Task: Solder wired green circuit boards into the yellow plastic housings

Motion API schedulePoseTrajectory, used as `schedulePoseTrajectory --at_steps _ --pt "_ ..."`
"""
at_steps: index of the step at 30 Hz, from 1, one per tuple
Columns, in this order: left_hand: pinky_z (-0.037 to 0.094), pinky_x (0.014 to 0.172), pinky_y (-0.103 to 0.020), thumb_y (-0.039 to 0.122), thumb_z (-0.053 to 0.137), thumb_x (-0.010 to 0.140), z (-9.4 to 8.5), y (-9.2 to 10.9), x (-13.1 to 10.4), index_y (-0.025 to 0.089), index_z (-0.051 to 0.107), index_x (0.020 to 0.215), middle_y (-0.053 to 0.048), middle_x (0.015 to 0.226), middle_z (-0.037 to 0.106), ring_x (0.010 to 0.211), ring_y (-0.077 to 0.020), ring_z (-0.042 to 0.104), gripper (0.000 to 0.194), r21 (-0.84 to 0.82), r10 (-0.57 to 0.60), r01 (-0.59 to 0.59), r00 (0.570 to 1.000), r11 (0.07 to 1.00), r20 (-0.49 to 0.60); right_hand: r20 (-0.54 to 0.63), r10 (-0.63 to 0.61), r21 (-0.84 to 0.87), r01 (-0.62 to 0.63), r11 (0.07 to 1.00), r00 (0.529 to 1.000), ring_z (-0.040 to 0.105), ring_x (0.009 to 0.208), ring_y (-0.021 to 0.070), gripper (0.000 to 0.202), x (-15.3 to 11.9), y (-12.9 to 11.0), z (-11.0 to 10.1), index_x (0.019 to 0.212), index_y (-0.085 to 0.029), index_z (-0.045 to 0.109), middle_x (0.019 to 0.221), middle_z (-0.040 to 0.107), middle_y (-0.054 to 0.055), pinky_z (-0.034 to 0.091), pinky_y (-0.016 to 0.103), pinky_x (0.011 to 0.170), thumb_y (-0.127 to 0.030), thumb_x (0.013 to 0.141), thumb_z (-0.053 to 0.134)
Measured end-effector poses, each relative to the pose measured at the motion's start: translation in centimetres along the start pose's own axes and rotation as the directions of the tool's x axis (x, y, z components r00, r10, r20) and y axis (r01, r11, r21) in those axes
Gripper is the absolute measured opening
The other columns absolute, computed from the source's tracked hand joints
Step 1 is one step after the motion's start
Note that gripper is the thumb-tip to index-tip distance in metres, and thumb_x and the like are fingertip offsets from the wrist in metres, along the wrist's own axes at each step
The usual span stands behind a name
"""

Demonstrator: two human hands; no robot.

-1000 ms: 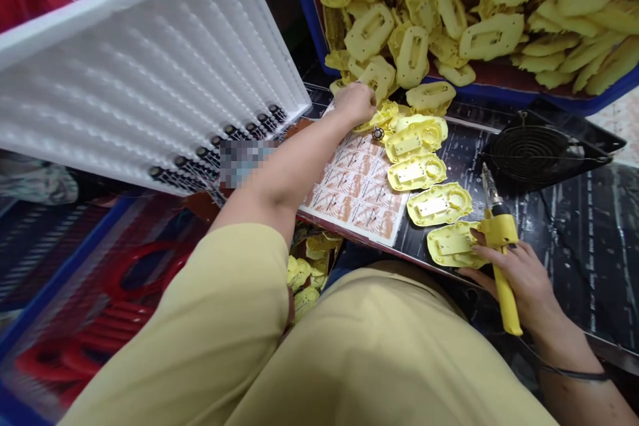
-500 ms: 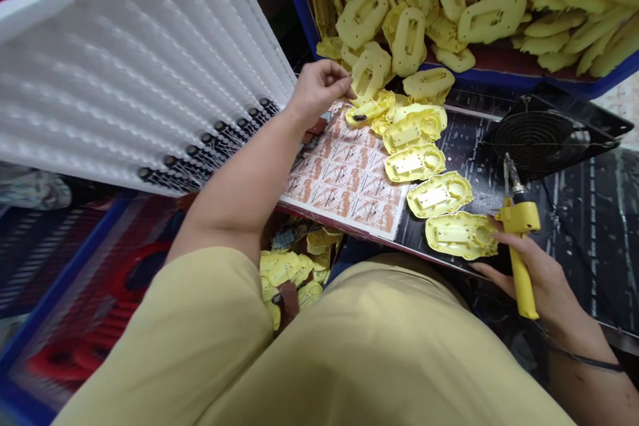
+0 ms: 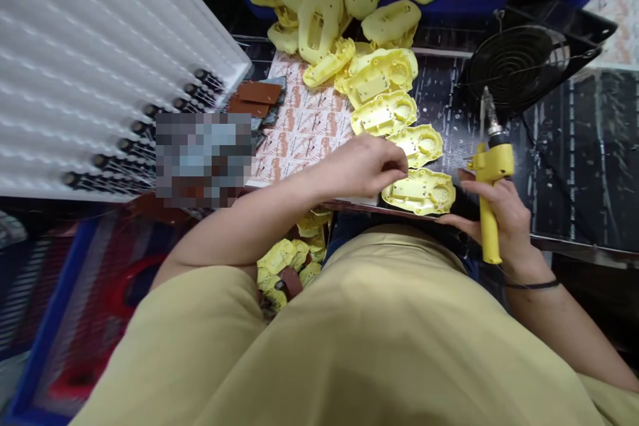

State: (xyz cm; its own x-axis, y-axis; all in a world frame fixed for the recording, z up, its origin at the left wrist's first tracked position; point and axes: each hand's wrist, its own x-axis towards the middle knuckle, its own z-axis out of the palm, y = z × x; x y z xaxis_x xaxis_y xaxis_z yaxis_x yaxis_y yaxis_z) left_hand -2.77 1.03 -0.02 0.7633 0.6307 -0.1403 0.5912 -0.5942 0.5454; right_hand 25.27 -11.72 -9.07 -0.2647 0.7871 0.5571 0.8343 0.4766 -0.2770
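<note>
My left hand [image 3: 377, 163] hovers at the near end of a row of yellow plastic shells, its fingertips pinched together. Whatever they hold, if anything, is too small to make out. Just beside those fingertips lies the nearest yellow shell [image 3: 419, 192], open side up; a second shell [image 3: 422, 145] behind it is partly covered by the hand. Farther back, a third shell [image 3: 384, 113] and a fourth [image 3: 382, 80] continue the row. My right hand [image 3: 506, 216] grips a yellow soldering gun [image 3: 492, 210] by its handle, the metal tip pointing away toward the fan.
A black fan [image 3: 514, 66] stands behind the soldering gun. At the back, a blue crate [image 3: 449, 10] holds many yellow shells. On the left leans a white foam tray [image 3: 100, 80] with several black leaded parts [image 3: 132, 146]. Brown boards [image 3: 257, 94] lie on the printed sheet [image 3: 294, 126].
My left hand has come back from the far pile of shells toward the nearest shell. My right hand keeps hold of the soldering gun. The whole view has shifted.
</note>
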Motion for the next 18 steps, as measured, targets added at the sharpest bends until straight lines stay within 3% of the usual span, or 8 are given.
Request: schedulePoseTrajectory --at_steps 3,5,8,11,14,16,18 --pt "0.057 0.087 -0.035 0.019 0.059 0.099 1.6 1.8 0.2 0.021 0.083 0.106 -0.007 0.101 0.085 0.100 -0.0244 0.080 0.025 0.196 0.012 -0.015 1.000 0.981 0.018 -0.137 -0.029 0.007 0.030 1.000 0.990 0.076 0.073 0.0201 0.023 -0.4 0.1 -1.8 0.115 -0.028 0.074 0.095 0.082 0.000 0.060 0.033 0.071 -0.031 0.096 0.086" --pt "0.056 0.084 -0.035 0.019 0.058 0.100 2.1 2.4 0.4 0.020 0.083 0.109 -0.009 0.103 0.085 0.101 -0.0259 0.080 0.026 0.249 -0.023 0.011 0.999 0.968 0.045 -0.156 -0.101 0.019 0.105 0.994 0.983 0.074 0.067 0.0173 0.019 -1.0 0.3 -3.5 0.122 -0.030 0.076 0.086 0.081 -0.003 0.058 0.030 0.064 -0.029 0.103 0.079" --pt "0.054 0.085 -0.034 0.018 0.059 0.099 2.4 2.6 0.7 0.020 0.082 0.109 -0.009 0.105 0.085 0.101 -0.0254 0.079 0.025 0.249 -0.057 0.036 0.995 0.968 0.078 -0.166 -0.154 -0.066 0.145 0.987 0.974 0.077 0.075 0.0214 0.044 -2.2 0.6 -6.1 0.150 -0.026 0.068 0.091 0.081 0.002 0.058 0.032 0.063 -0.046 0.110 0.067" --pt "0.052 0.084 -0.033 0.017 0.062 0.095 2.7 2.4 1.0 0.022 0.082 0.105 -0.006 0.103 0.085 0.100 -0.0243 0.078 0.023 0.207 -0.075 0.052 0.992 0.977 0.104 -0.215 -0.014 -0.164 -0.022 0.986 0.977 0.079 0.091 0.0309 0.053 -3.7 0.6 -7.9 0.159 -0.029 0.062 0.109 0.081 0.009 0.062 0.043 0.072 -0.053 0.112 0.058" --pt "0.050 0.080 -0.032 0.018 0.063 0.093 2.9 2.2 1.2 0.022 0.081 0.101 -0.005 0.102 0.085 0.098 -0.0235 0.077 0.020 0.173 -0.088 0.068 0.990 0.983 0.108 -0.244 0.094 -0.048 -0.109 0.993 0.965 0.077 0.086 0.0308 0.048 -4.7 0.6 -8.6 0.154 -0.039 0.066 0.107 0.080 0.005 0.064 0.047 0.071 -0.036 0.106 0.068" --pt "0.049 0.079 -0.031 0.019 0.063 0.093 2.9 2.2 1.3 0.022 0.082 0.101 -0.004 0.101 0.085 0.098 -0.0234 0.077 0.020 0.159 -0.102 0.083 0.988 0.984 0.117 -0.299 0.061 0.084 -0.037 0.996 0.952 0.076 0.074 0.0266 0.054 -5.1 0.7 -8.7 0.150 -0.038 0.070 0.099 0.080 0.003 0.063 0.041 0.060 -0.031 0.097 0.080" --pt "0.049 0.078 -0.031 0.019 0.064 0.092 2.9 2.2 1.4 0.022 0.082 0.102 -0.005 0.101 0.085 0.097 -0.0234 0.077 0.020 0.147 -0.124 0.103 0.983 0.984 0.135 -0.269 0.026 0.180 0.023 0.983 0.963 0.075 0.067 0.0233 0.050 -5.5 0.8 -8.8 0.141 -0.036 0.075 0.091 0.080 0.001 0.060 0.036 0.052 -0.031 0.093 0.085"
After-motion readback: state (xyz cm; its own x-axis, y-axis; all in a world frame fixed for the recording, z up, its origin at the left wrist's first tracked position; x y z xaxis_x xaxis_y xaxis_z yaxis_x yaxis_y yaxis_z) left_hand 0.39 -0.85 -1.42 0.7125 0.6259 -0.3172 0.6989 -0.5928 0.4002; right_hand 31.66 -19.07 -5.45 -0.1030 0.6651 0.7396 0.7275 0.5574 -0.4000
